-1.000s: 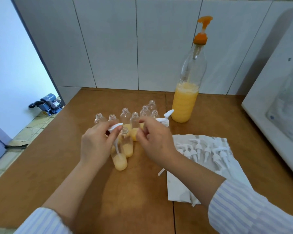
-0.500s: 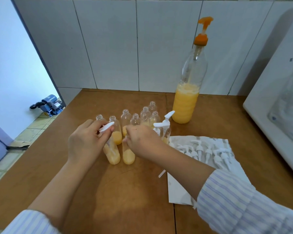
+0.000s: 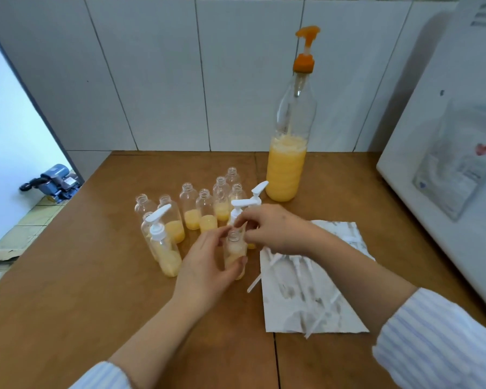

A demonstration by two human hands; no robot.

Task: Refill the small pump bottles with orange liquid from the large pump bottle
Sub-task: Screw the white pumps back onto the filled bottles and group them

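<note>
The large clear bottle (image 3: 288, 169) with an orange pump (image 3: 306, 46) stands at the back of the wooden table (image 3: 82, 290), about a third full of orange liquid. My left hand (image 3: 205, 270) grips an uncapped, partly filled small bottle (image 3: 234, 249) by its body. My right hand (image 3: 275, 228) pinches at that bottle's neck from the right. To the left, a small filled bottle with a white pump (image 3: 163, 248) stands free. Several open small bottles (image 3: 205, 211) cluster behind. Two more white pump tops (image 3: 244, 204) show just behind my right hand.
A paper towel (image 3: 306, 299) with several loose white pump heads lies to the right under my right forearm. A white appliance (image 3: 446, 178) fills the right side. The tiled wall is close behind. The table's left edge drops to a floor with a blue machine (image 3: 54, 181).
My left hand has let go of the pump-topped bottle, which now stands alone, and has moved right to grip the uncapped bottle that my right hand holds at its neck.
</note>
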